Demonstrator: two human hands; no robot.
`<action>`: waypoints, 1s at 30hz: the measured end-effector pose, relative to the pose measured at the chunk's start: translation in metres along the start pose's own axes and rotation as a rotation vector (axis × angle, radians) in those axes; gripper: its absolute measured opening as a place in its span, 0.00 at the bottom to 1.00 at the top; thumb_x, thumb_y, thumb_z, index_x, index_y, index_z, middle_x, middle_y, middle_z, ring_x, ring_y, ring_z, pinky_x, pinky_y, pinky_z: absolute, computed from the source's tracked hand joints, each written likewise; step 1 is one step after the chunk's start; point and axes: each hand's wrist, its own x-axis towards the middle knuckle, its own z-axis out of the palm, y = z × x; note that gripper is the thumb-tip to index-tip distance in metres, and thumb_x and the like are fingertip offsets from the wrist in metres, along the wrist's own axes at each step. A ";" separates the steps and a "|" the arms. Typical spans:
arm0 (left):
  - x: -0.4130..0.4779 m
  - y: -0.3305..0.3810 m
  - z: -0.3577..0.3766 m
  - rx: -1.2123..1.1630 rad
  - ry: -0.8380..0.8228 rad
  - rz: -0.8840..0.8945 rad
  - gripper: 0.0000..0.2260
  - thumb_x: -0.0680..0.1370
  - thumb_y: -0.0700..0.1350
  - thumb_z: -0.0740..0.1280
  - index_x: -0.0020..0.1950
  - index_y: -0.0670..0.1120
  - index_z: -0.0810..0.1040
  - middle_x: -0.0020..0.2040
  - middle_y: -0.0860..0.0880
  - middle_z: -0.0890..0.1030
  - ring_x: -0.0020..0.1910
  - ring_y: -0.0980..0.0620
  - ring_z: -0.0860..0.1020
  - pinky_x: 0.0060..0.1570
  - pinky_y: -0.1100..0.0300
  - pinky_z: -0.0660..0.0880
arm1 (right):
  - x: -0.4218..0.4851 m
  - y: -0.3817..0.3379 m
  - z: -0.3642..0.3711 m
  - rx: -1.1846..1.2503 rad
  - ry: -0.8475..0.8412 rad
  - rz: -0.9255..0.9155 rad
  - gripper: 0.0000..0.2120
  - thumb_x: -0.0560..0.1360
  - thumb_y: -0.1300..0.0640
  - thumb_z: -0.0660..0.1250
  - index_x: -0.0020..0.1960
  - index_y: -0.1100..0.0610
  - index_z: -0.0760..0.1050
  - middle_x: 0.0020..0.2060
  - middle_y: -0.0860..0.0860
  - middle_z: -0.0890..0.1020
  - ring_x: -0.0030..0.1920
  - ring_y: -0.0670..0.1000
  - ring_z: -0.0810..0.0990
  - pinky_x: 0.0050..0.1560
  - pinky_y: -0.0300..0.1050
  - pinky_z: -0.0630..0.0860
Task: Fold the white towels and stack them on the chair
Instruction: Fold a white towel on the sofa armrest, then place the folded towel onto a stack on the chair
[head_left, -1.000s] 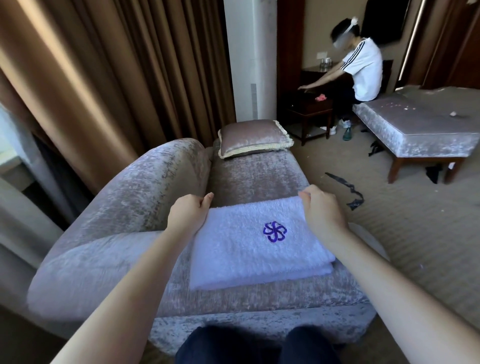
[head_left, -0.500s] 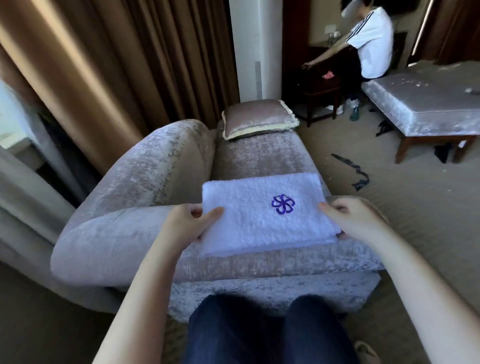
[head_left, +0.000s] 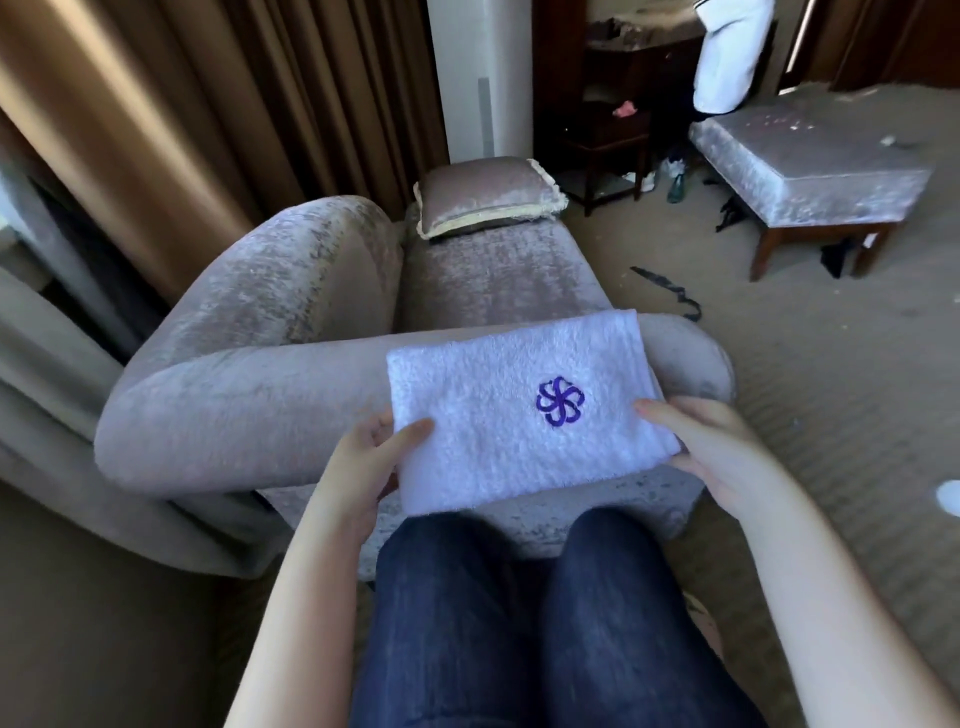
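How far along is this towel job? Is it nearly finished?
Done: the white towel is folded into a neat rectangle, purple emblem up. In hand: the left hand and right hand grip its two short ends, holding it at the near end of the chair. Left: laying it on the seat. No other towels show there, only a cushion at the far end, so no stack is visible yet.

Bare chair seat (head_left: 493, 280) beyond the towel (head_left: 498, 431), armrest (head_left: 260, 312) along its left, cushion (head_left: 488, 195) at the far end.
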 end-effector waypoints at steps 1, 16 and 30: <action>-0.005 -0.007 0.002 -0.008 -0.022 -0.006 0.10 0.77 0.47 0.69 0.55 0.44 0.80 0.49 0.48 0.86 0.46 0.50 0.84 0.43 0.57 0.77 | -0.007 0.006 -0.003 0.017 -0.001 -0.005 0.13 0.74 0.55 0.71 0.49 0.66 0.79 0.46 0.60 0.84 0.50 0.57 0.81 0.52 0.50 0.77; -0.037 -0.041 0.111 -0.053 -0.406 -0.058 0.16 0.77 0.54 0.65 0.62 0.50 0.78 0.56 0.50 0.84 0.55 0.49 0.82 0.47 0.55 0.75 | -0.117 0.046 -0.102 0.144 0.357 0.031 0.09 0.75 0.57 0.70 0.53 0.59 0.80 0.48 0.53 0.85 0.48 0.52 0.83 0.53 0.49 0.76; -0.083 -0.051 0.239 0.012 -0.884 -0.140 0.18 0.75 0.55 0.68 0.63 0.50 0.78 0.57 0.50 0.83 0.57 0.49 0.81 0.60 0.44 0.75 | -0.265 0.087 -0.175 0.246 0.859 0.021 0.07 0.75 0.56 0.69 0.50 0.59 0.80 0.47 0.54 0.85 0.50 0.55 0.82 0.56 0.53 0.76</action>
